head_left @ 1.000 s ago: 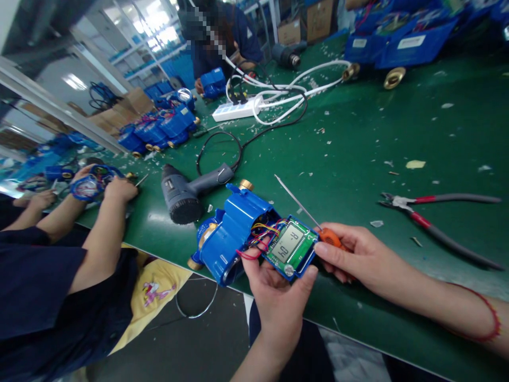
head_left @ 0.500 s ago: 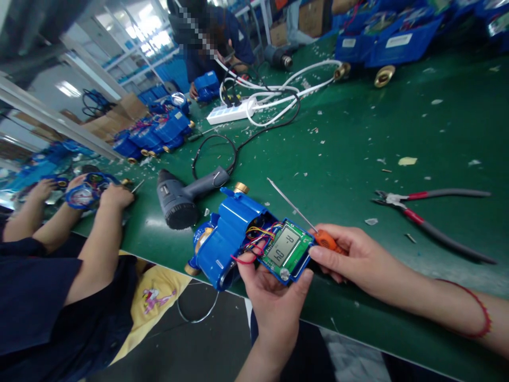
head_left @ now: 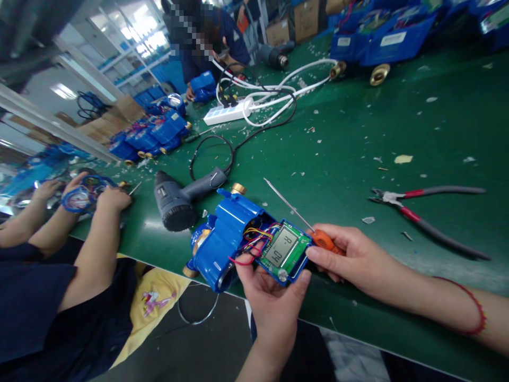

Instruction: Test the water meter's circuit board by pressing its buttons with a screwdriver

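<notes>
My left hand (head_left: 272,307) is closed on the lower edge of a blue-framed circuit board (head_left: 293,260) with a lit LCD (head_left: 281,246). Coloured wires (head_left: 254,239) run from the board into a blue meter housing (head_left: 234,225), which rests on the green bench with brass fittings at its ends. In my right hand (head_left: 345,254) is a screwdriver (head_left: 324,241) with an orange handle, its thin shaft pointing up and left, away from the board. My right thumb lies at the board's right edge; whether it presses on it I cannot tell.
A heat gun (head_left: 177,199) lies left of the housing, and pliers (head_left: 421,212) lie open at right. Farther back are a power strip (head_left: 228,110), looped cables and several blue meters (head_left: 151,132). Co-workers' hands (head_left: 113,199) hold a meter at left; another person sits opposite.
The whole view has shifted slightly to the left. My hands keep the same hold on the board and the screwdriver. At left, a co-worker's hands have moved a little.
</notes>
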A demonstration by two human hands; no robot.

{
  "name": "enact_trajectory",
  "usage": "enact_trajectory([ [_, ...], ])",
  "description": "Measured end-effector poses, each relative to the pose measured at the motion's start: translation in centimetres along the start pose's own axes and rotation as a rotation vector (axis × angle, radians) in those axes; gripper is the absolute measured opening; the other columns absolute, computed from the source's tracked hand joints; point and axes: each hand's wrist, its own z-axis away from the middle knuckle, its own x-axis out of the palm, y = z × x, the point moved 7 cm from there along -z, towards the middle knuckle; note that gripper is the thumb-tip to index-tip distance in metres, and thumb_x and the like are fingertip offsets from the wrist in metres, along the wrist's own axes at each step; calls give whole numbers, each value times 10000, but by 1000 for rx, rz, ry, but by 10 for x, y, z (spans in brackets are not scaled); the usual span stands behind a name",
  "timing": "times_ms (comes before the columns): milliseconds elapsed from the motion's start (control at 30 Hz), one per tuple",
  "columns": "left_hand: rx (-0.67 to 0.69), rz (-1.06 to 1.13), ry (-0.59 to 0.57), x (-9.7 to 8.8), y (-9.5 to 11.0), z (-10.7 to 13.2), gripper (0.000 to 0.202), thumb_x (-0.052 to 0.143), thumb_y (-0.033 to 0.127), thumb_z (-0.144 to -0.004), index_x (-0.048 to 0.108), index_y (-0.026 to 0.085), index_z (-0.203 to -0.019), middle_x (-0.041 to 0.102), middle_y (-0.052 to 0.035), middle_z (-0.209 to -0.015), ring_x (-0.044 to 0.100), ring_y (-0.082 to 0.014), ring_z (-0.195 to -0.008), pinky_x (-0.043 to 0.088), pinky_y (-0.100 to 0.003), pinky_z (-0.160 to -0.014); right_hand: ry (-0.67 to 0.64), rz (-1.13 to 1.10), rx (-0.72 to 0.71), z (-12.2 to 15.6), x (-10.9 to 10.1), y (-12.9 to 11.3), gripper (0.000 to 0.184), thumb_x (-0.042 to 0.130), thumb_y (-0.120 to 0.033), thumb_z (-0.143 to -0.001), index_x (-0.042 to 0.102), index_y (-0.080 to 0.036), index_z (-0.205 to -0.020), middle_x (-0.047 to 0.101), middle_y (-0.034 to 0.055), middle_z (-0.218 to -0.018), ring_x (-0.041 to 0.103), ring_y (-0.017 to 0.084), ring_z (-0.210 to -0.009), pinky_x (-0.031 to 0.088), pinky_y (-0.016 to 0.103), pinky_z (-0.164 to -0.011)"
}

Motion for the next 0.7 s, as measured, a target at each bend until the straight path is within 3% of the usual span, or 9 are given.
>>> enact_trajectory([
  [167,-73,-76,39,-2,-3,1,649,826,40,-602,414,259,-1053,752,-9,-1011,756,-157,-909,587,-188,-782,-6,-6,-3,0,0,1,478,579,-618,-881,521,-143,-878,404,-60,-571,352,55,-468,275,171,-412],
  [400,-263,-102,-156,-16,-7,6,618,817,105,-700,426,272,-1149,713,-66,-1179,704,-185,-1073,546,-238,-910,11,-9,13,-3,-3,-1,477,582,-613,-877,496,-144,-887,453,-38,-664,386,43,-478,287,166,-412],
  [500,-219,-44,-151,-22,-4,5,434,765,198,-791,491,272,-1119,736,-37,-1110,724,-164,-1007,556,-228,-874,4,-22,18,-3,-4,0,473,587,-606,-878,487,-144,-864,475,-28,-683,399,37,-482,291,160,-416],
  [700,-147,-141,6,-30,0,-1,209,734,324,-818,596,229,-943,676,42,-757,654,-74,-718,530,-133,-716,0,-44,36,0,-3,2,464,599,-590,-880,489,-139,-876,494,-24,-680,416,36,-489,302,150,-425],
])
